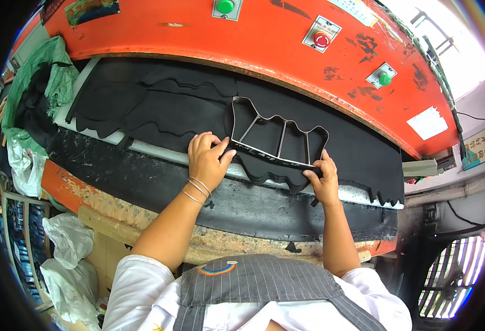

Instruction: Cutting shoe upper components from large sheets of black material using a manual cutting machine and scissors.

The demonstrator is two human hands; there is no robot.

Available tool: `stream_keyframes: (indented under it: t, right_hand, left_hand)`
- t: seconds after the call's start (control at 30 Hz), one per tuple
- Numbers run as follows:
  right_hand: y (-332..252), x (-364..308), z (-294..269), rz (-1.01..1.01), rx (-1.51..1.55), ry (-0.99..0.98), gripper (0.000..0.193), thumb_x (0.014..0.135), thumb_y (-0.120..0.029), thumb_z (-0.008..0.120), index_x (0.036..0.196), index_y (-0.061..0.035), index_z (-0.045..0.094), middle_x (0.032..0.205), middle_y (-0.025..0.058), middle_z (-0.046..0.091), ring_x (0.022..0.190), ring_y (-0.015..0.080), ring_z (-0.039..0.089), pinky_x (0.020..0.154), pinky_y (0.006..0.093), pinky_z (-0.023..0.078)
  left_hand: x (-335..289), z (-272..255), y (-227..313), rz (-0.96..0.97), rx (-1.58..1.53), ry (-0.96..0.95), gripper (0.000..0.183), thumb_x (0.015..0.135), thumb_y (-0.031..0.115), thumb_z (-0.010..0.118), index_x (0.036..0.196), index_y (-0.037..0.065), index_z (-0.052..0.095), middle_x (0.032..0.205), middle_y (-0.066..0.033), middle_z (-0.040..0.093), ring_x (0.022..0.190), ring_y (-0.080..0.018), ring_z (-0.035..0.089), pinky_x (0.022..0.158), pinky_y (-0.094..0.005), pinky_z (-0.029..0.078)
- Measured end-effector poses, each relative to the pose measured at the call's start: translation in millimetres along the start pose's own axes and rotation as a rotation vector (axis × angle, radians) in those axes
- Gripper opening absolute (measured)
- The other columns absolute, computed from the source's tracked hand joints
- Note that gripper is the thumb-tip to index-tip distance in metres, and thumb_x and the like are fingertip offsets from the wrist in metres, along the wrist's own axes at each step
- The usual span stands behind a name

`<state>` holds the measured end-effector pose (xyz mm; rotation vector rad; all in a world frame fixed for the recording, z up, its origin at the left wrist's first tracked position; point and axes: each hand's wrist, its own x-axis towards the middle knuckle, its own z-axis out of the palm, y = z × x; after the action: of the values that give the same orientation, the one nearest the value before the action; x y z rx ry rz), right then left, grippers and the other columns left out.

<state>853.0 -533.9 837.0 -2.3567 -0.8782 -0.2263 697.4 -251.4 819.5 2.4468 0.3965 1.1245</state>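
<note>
A metal cutting die with a wavy far edge, a straight near edge and inner cross bars rests on layered black sheet material. My left hand grips the die's near left corner between thumb and fingers. At the near right corner, my right hand pinches the die the same way. Just in front of the die, a stack of black layers with a wavy edge hangs over the pale board. Wavy cut lines run through the sheet left of the die.
Beyond the sheet stands the orange press beam with two green buttons and a red stop button. A green sack of black material is at the left. White plastic bags lie lower left. A worn ledge runs before me.
</note>
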Motion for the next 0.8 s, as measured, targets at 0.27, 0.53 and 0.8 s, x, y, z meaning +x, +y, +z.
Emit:
stream_keyframes:
  t: [0.27,0.53,0.8]
  right_hand:
    - [5,4,6,-0.139,0.083,0.108,0.026,0.065,-0.007,0.077,0.083,-0.0022,0.059,0.127,0.024,0.053,0.118,0.0379,0.051,0.103,0.0456,0.037]
    - [5,3,4,-0.117,0.055,0.131,0.028,0.065,-0.013,0.079,0.083,-0.0029,0.06,0.126,0.024,0.053,0.119,0.0378,0.05,0.103,0.0457,0.036]
    - [-29,55,-61,-0.034,0.324,0.799,0.046,0.086,-0.021,0.064,0.124,0.0026,0.051,0.13,0.0164,0.05,0.122,0.026,0.046,0.104,0.0378,0.033]
  left_hand:
    - [-1,-1,-3,-0.037,-0.029,-0.009,0.022,0.074,0.024,0.072,0.089,0.009,0.073,0.085,-0.0039,0.054,0.102,-0.028,0.052,0.094,-0.0447,0.035]
    - [3,-3,-2,-0.03,-0.021,-0.04,0.021,0.075,0.025,0.072,0.09,0.011,0.073,0.086,-0.0037,0.054,0.104,-0.0284,0.051,0.098,-0.0472,0.033]
    - [42,-40,-9,-0.097,-0.182,-0.037,0.034,0.075,0.024,0.073,0.104,0.007,0.068,0.097,-0.0109,0.058,0.097,-0.0288,0.05,0.086,-0.0398,0.042]
